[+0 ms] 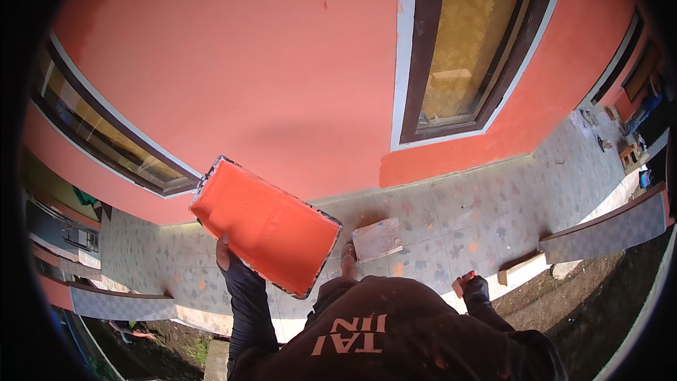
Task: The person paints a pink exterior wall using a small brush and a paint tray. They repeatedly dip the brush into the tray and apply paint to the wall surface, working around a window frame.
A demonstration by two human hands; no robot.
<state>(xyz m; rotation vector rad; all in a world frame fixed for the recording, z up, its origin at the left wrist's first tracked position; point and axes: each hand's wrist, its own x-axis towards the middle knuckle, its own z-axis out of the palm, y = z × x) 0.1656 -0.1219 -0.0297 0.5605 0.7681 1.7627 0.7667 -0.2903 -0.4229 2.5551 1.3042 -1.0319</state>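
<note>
My left hand (pixel 223 255) grips the near left edge of a paint tray (pixel 267 217), with the thumb on the rim. Orange paint coats the inside of the tray, and its rim is speckled dark and white. The tray is held out in front of my body, before the salmon-pink wall (pixel 254 74). Low at my other side, apart from the wall, is my right hand (pixel 466 284) with its fingers curled. A small red bit shows at its top; whether that is part of something held cannot be made out.
A pale block (pixel 377 239) lies on the tiled floor (pixel 439 217) beside my foot. Brown-framed windows (pixel 423 53) with white trim are set in the wall. Darker orange paint (pixel 455 164) covers a band under the right one. Low tiled walls (pixel 608 230) edge the porch.
</note>
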